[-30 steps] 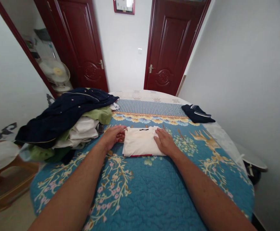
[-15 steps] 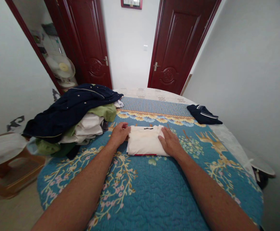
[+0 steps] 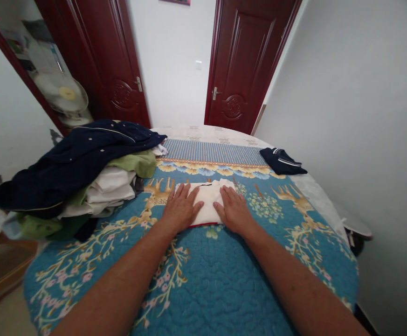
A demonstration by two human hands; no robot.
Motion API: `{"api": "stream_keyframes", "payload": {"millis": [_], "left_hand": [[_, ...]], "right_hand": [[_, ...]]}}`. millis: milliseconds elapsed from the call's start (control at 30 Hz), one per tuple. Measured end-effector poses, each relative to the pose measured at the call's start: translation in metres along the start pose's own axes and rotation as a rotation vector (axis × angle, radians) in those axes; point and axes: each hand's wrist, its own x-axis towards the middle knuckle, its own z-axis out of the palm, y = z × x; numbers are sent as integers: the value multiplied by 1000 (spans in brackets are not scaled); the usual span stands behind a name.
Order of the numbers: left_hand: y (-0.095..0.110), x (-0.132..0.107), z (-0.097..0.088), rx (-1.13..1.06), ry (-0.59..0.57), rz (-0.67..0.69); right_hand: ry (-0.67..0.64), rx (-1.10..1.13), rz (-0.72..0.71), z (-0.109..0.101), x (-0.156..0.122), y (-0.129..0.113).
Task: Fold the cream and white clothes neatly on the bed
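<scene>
Cream folded cloth (image 3: 206, 200) sits flat on the blue floral quilted bedspread (image 3: 217, 284), and the left hand (image 3: 179, 208) and right hand (image 3: 234, 213), slightly apart, press palms-down on it, fingers spread, holding the fold smooth beside the heaped clothes (image 3: 110, 191).

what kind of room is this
Most likely a bedroom in a home: a bed with a blue floral quilted cover, a heap of clothes on it, and dark red panelled wooden doors.
</scene>
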Motion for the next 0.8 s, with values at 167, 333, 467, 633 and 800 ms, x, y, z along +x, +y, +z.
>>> {"api": "stream_keyframes", "payload": {"millis": [167, 333, 467, 633, 800], "left_hand": [[-11, 6, 0, -1, -20, -47], [-22, 9, 6, -95, 76, -76], [-42, 15, 10, -254, 307, -87], [-73, 20, -4, -437, 436, -268], [-73, 16, -27, -465, 547, -379]], "right_hand": [[-41, -3, 94, 2, 6, 12], [-41, 7, 162, 6, 10, 20], [29, -16, 210, 5, 9, 23], [54, -95, 280, -6, 10, 27], [7, -144, 293, -20, 12, 23]]}}
